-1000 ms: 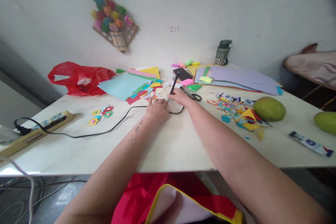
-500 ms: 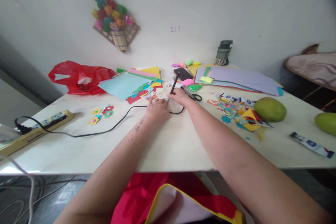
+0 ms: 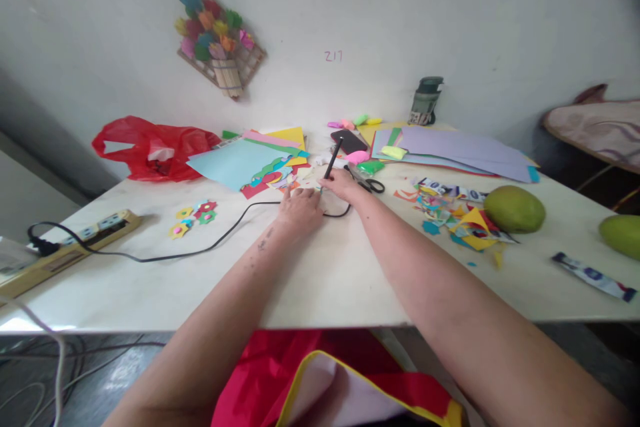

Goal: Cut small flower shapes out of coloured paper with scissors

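Note:
My right hand (image 3: 340,185) is closed on a slim black pencil-like stick (image 3: 333,159), its lower end down by my left fingertips. Beside it, my left hand (image 3: 301,211) rests low on the white table (image 3: 335,273), palm down; what lies under its fingers is too small to make out. Cut paper strips (image 3: 267,177) lie just beyond my left hand. A pair of black scissors (image 3: 373,185) lies right of my right hand. Small paper flowers (image 3: 193,219) in yellow, red, green and blue sit to the left.
A black cable (image 3: 200,253) runs from a power strip (image 3: 80,247) towards my hands. Red bag (image 3: 155,150), blue paper (image 3: 230,163), phone (image 3: 350,141) and purple sheets (image 3: 450,147) lie at the back. Paper scraps (image 3: 470,227) and a green mango (image 3: 514,209) are at right.

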Demonstrator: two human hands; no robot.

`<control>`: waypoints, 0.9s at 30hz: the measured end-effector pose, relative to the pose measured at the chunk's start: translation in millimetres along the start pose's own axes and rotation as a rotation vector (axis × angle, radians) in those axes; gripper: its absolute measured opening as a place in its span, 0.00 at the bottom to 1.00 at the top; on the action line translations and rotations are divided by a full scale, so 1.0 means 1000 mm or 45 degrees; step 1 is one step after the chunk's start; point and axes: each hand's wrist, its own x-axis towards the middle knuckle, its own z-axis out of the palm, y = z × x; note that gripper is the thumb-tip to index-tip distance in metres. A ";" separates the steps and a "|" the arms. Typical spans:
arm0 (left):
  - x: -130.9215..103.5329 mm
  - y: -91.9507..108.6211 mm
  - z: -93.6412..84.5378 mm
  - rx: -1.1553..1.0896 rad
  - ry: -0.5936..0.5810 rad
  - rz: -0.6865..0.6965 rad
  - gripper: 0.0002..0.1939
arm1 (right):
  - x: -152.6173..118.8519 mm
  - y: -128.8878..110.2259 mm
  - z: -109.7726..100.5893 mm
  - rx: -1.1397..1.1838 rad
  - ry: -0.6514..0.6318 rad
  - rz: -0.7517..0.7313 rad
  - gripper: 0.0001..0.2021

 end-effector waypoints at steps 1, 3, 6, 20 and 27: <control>0.000 0.000 0.000 0.000 -0.001 -0.001 0.24 | 0.000 0.000 0.000 0.000 0.000 -0.002 0.10; 0.000 0.001 -0.001 0.004 -0.008 -0.005 0.24 | 0.001 0.001 0.001 -0.001 -0.002 -0.003 0.10; -0.001 0.002 -0.003 0.012 -0.026 -0.018 0.24 | 0.000 0.000 0.000 -0.003 -0.001 0.008 0.10; -0.001 0.003 -0.004 0.022 -0.022 -0.016 0.24 | -0.007 -0.010 -0.007 -0.016 -0.005 0.047 0.10; -0.001 0.002 -0.003 0.017 -0.012 -0.014 0.23 | -0.009 -0.015 -0.011 -0.068 -0.006 0.083 0.10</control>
